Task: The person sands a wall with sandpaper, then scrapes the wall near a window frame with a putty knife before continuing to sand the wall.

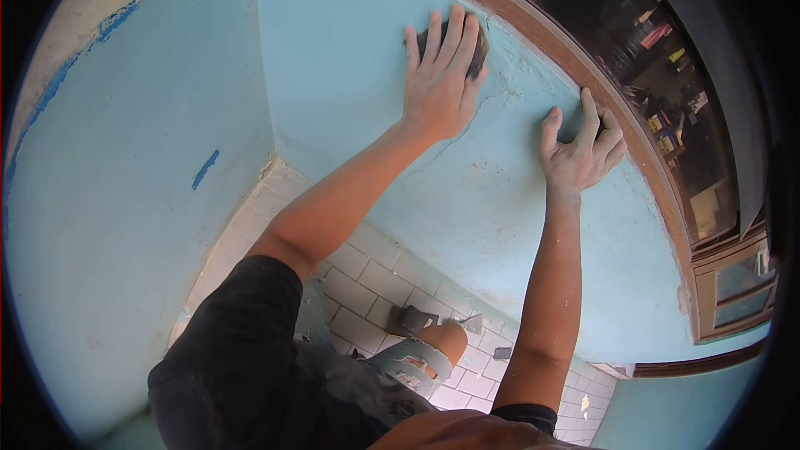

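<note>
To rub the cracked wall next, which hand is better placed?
Probably left: the left hand has a dark pad against the wall, close to the crack. The right hand shows no tool.

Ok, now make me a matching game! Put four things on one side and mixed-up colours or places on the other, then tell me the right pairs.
Things:
1. Left grip
2. Right grip
3. Wall
4. Frame

Colours or places:
A. Light blue
B. Over a dark pad
C. Brown
D. Fingers up by the brown edge of the window

Right pairs: 1-B, 2-D, 3-A, 4-C
</note>
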Demonstrator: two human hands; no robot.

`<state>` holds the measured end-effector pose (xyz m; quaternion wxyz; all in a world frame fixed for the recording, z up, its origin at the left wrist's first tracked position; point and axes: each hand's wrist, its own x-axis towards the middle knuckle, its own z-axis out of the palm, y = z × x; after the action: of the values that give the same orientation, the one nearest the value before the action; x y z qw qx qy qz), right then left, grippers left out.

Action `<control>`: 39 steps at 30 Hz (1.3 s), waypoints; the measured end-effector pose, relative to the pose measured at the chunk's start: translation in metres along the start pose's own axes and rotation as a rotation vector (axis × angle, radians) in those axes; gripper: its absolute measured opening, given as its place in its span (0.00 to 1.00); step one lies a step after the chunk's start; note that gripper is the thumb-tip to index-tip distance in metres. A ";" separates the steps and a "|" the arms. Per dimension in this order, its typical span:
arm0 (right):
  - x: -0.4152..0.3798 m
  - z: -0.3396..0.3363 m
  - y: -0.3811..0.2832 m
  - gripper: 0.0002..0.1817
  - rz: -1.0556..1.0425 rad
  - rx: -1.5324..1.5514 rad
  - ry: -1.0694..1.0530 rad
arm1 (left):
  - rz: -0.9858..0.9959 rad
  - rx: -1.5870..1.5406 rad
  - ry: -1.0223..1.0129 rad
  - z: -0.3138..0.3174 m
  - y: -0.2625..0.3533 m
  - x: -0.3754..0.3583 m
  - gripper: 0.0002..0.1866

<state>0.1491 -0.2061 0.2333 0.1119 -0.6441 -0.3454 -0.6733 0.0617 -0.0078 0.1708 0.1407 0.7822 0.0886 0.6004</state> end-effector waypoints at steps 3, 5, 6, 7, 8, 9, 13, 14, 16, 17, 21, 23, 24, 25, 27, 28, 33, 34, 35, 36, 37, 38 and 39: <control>0.001 -0.003 -0.001 0.24 0.000 -0.012 -0.019 | -0.054 -0.018 0.112 0.012 0.009 0.022 0.40; 0.002 0.000 -0.001 0.24 0.002 -0.003 -0.004 | -0.029 -0.024 0.049 0.030 0.000 -0.034 0.39; 0.000 0.000 0.000 0.25 0.004 0.007 -0.001 | -0.010 -0.031 -0.024 0.032 -0.003 -0.059 0.39; -0.003 -0.003 -0.002 0.25 0.002 0.003 0.003 | -0.007 -0.035 -0.020 0.022 -0.003 -0.064 0.39; -0.002 -0.004 -0.003 0.25 0.006 0.001 0.001 | -0.022 0.012 -0.057 0.015 -0.005 -0.064 0.39; 0.001 -0.001 -0.003 0.25 0.010 -0.001 0.004 | -0.034 0.059 -0.091 0.012 -0.004 -0.056 0.38; -0.001 0.000 -0.003 0.25 0.033 0.003 -0.013 | 0.011 -0.024 0.151 0.009 0.000 0.035 0.39; -0.004 -0.002 -0.003 0.25 0.039 0.004 -0.020 | -0.006 -0.044 0.146 0.009 0.005 0.029 0.39; -0.001 0.001 -0.003 0.25 0.025 0.013 -0.002 | 0.006 -0.020 0.074 0.016 0.005 -0.008 0.40; -0.002 0.000 -0.004 0.25 0.029 0.014 -0.001 | 0.007 0.002 -0.002 0.022 0.001 -0.034 0.40; -0.001 0.001 -0.004 0.25 0.021 0.008 0.010 | 0.021 0.051 -0.072 0.006 0.000 -0.020 0.41; 0.000 0.003 -0.004 0.25 0.022 0.001 0.007 | -0.007 0.024 0.042 0.005 0.000 0.024 0.40; 0.001 0.003 -0.004 0.25 0.026 0.002 0.006 | -0.038 0.000 0.146 0.009 0.002 0.035 0.40; -0.002 0.000 -0.004 0.25 0.033 0.006 -0.003 | -0.044 -0.003 0.135 0.014 0.006 0.023 0.40; -0.003 0.001 -0.004 0.25 0.031 0.009 -0.006 | -0.075 0.040 0.022 0.033 0.016 -0.030 0.38; -0.003 0.002 -0.005 0.25 0.032 0.011 0.002 | -0.004 0.005 -0.106 0.044 0.011 -0.074 0.39; -0.001 0.000 -0.003 0.25 0.016 0.000 0.015 | -0.020 -0.037 -0.125 0.034 0.019 -0.056 0.40; -0.001 0.000 -0.004 0.24 0.015 0.001 0.019 | -0.086 -0.071 0.032 0.030 0.023 -0.015 0.39; -0.002 0.001 -0.005 0.24 0.017 0.004 0.008 | -0.155 -0.104 0.185 0.028 0.024 0.001 0.39; -0.003 0.000 -0.005 0.24 0.018 0.008 0.007 | -0.164 -0.102 0.170 0.029 0.024 -0.012 0.39; -0.002 0.001 -0.004 0.24 0.016 0.011 0.021 | -0.154 -0.067 0.080 0.033 0.022 -0.031 0.39; 0.001 0.004 -0.003 0.24 0.017 0.010 0.036 | -0.132 -0.030 0.005 0.039 0.018 -0.044 0.39; -0.001 0.005 -0.003 0.25 0.021 0.015 0.033 | -0.126 -0.027 0.007 0.042 0.013 -0.068 0.39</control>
<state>0.1514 -0.2014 0.2314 0.1293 -0.6355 -0.3417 -0.6801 0.0843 -0.0463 0.1026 0.1885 0.7710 0.1302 0.5942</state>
